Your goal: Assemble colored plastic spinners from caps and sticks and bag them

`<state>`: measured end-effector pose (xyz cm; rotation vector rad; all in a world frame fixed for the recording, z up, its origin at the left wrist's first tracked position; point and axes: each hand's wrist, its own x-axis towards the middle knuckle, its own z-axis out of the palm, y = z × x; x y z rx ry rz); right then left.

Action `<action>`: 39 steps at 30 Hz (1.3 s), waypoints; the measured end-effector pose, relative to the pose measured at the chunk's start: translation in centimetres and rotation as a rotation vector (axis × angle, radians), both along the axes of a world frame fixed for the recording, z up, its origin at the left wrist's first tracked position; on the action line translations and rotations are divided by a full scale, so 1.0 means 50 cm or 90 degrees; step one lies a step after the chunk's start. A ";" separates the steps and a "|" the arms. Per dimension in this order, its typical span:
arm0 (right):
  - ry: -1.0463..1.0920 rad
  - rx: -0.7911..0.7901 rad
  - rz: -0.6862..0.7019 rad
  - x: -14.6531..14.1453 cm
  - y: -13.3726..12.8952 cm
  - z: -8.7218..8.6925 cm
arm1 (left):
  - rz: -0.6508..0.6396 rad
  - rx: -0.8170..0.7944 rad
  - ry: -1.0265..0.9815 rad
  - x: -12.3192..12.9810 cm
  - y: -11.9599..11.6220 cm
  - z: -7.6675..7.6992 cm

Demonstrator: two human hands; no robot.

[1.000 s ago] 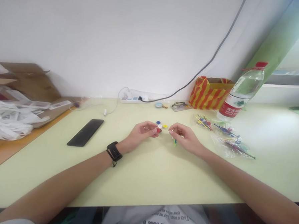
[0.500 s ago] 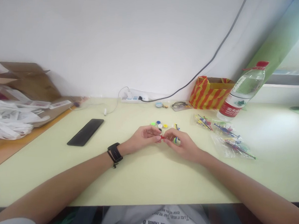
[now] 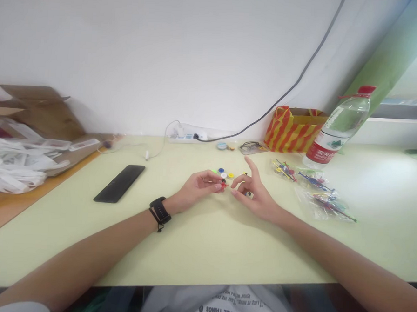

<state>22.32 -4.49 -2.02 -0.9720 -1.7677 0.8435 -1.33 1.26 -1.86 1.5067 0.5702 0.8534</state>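
A small red plastic piece (image 3: 223,185) is pinched between the thumb and fingers of my left hand (image 3: 200,189), near the middle of the table. Just to its right, my right hand (image 3: 254,194) has its index finger raised and its other fingers curved, with nothing visible between them. Behind the hands lie small round pieces, among them a blue one (image 3: 221,170), a white one (image 3: 223,175) and a yellow one (image 3: 230,175). A few coloured bits are partly hidden behind my right hand.
A black phone-like slab (image 3: 119,184) lies at the left, near white straps (image 3: 15,164) and cardboard. At the right are clear bags of plastic parts (image 3: 332,204), a water bottle (image 3: 326,143) and a striped bag (image 3: 293,132). A power strip (image 3: 185,137) sits by the wall.
My right hand has come off the red piece, and its index finger has lifted. My left hand still holds the piece, now slightly higher in view.
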 end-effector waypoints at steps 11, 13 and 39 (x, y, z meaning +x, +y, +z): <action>-0.018 -0.104 0.101 0.019 0.009 0.025 | 0.029 0.008 -0.014 0.000 0.007 -0.004; -0.061 -0.072 0.048 0.022 0.017 0.017 | 0.038 0.003 -0.015 -0.001 0.008 -0.002; -0.427 0.124 -0.138 0.074 0.079 -0.037 | 0.205 -0.129 -0.102 -0.082 0.127 -0.015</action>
